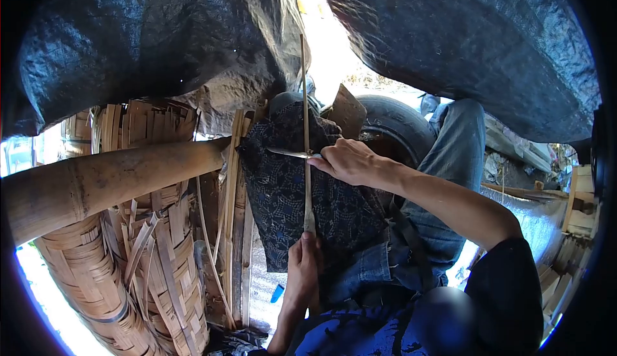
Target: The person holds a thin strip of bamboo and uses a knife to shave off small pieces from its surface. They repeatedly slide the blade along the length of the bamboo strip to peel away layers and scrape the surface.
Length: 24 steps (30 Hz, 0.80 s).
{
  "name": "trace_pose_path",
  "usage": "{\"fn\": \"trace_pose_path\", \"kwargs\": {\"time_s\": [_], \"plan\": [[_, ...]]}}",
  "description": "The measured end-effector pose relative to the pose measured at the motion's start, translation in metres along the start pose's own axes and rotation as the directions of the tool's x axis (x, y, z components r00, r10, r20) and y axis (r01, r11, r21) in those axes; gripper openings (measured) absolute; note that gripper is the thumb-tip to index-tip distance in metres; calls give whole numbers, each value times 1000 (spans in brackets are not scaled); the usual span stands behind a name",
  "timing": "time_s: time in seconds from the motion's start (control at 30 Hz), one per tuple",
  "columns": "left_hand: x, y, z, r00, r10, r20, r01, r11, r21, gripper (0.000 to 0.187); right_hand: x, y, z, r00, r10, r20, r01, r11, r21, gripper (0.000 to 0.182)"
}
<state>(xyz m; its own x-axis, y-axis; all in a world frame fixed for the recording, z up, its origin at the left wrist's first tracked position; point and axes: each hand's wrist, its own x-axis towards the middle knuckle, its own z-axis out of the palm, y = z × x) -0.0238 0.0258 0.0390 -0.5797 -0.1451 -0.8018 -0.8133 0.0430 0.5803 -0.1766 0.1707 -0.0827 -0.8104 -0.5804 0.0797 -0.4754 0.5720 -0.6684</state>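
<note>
A long, thin bamboo strip (306, 121) stands nearly upright in the view, over a dark patterned cloth (276, 195) spread across my lap. Near its lower end my left hand (302, 263) is closed around the strip, thumb lying along it. My right hand (350, 161) grips a small knife (288, 153) by its handle. The blade points left and crosses the strip about midway, apparently touching it. My right fingers curl around the handle, most of which they hide.
A thick bamboo pole (116, 179) juts in from the left, its end close to the cloth. Woven bamboo rolls (83, 272) stand below it. A tyre (398, 127) lies beyond my knees. Dark tarpaulin (463, 41) hangs overhead. Stacked wood pieces (581, 195) are at right.
</note>
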Motion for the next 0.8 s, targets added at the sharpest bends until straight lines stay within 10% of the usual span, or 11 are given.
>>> {"fn": "trace_pose_path", "kwargs": {"time_s": [0.1,0.17,0.47,0.6,0.8], "plan": [[-2,-4,-5,1000,-21,-2,21,1000,2,40,6,-5,-2,999,-45,-11,44,999,-27,64],[-11,-6,-6,1000,-30,-7,31,999,39,40,15,-13,-11,942,150,301,-168,985,36,48],[-41,-37,-15,993,-112,25,114,984,-135,39,77,29,-27,934,240,264,-216,969,-116,55],[-39,-35,-22,987,-134,93,151,964,-217,38,96,58,-30,778,551,-301,-463,827,318,55],[-13,-28,-26,992,-52,114,79,967,-244,41,0,-33,-54,950,223,217,-263,949,176,42]]}}
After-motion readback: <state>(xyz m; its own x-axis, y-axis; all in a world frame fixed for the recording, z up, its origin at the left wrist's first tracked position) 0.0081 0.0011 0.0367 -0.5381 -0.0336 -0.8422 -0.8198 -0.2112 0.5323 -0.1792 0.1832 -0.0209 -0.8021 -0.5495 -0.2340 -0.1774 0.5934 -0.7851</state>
